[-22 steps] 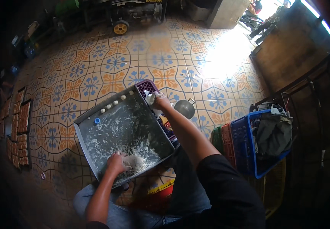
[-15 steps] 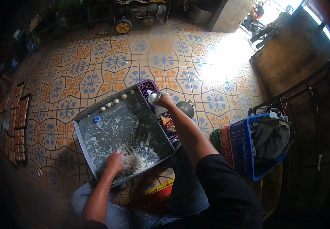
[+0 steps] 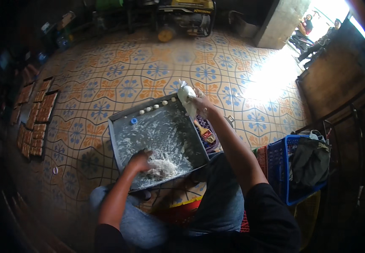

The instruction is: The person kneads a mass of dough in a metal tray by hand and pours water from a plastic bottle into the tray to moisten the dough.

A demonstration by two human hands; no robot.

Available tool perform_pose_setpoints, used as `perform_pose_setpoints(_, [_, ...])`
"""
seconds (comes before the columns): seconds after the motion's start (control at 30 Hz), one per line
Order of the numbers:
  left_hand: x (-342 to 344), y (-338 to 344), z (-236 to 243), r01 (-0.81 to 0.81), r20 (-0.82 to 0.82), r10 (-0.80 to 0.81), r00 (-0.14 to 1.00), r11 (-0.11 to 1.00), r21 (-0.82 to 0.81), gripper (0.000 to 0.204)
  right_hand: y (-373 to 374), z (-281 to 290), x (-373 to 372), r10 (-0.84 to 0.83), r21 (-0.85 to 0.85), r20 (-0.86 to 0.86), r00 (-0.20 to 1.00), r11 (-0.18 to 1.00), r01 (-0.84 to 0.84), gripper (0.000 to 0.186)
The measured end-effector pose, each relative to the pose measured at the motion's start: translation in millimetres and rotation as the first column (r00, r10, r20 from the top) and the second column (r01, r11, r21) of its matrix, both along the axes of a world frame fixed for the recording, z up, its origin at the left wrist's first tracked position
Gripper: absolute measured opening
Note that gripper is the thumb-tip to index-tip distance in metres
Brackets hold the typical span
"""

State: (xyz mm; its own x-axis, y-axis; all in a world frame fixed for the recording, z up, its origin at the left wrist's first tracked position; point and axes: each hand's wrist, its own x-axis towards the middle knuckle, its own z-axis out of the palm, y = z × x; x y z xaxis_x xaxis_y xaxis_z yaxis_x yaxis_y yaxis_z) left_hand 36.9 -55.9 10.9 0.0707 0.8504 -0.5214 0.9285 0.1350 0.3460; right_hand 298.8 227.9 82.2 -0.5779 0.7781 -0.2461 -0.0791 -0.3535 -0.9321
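Note:
My right hand point(image 3: 201, 103) grips a white plastic bag point(image 3: 186, 93) with pale contents, lifted over the far right corner of a square metal tray point(image 3: 112, 137). My left hand point(image 3: 140, 161) is in the tray with fingers apart, touching the left side of a floury mound of dough point(image 3: 162, 168). A row of small pale balls point(image 3: 155, 106) lies along the tray's far edge, with a small blue ring point(image 3: 134, 121) nearby. Flour is smeared over the tray's bottom. A brush point(image 3: 207, 134) lies in a purple crate point(image 3: 211, 145) right of the tray.
Pans of brown baked slabs point(image 3: 43, 111) lie on the tiled floor at left. A blue crate with dark cloth point(image 3: 278, 168) stands at right. A red container point(image 3: 180, 211) is below. A generator point(image 3: 184, 19) stands behind. Two people point(image 3: 324, 40) are at the bright doorway.
My right hand has lifted the white bag up and away from the purple crate, uncovering more of the brush. My left hand stays by the dough. The whole view has shifted.

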Motion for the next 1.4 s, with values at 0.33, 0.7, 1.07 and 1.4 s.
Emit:
perform_pose_setpoints(0.33, [-0.2,-22.3,63.5,-0.668,0.896,0.413,0.166,0.715,-0.205,0.052,-174.7,7.3,-74.3,-0.193,0.797,0.330,0.924,0.581,-0.163,0.088])
perform_pose_setpoints(0.7, [10.0,-15.8,54.7,-0.776,0.930,0.347,0.121,0.617,-0.129,0.038,-194.1,17.6,-88.7,-0.078,0.882,0.331,0.940,0.380,-0.279,0.090])
perform_pose_setpoints(1.07, [2.4,-33.8,59.6,-0.726,0.953,0.229,0.197,0.688,-0.015,0.040,-165.2,2.9,-66.6,0.133,0.670,0.599,0.790,0.456,-0.585,0.056])
perform_pose_setpoints(1.4, [14.5,-32.2,44.0,-0.787,0.741,0.447,0.501,0.591,0.176,0.032,-190.3,-27.5,-71.2,0.011,0.655,0.645,0.764,0.507,-0.560,0.045])
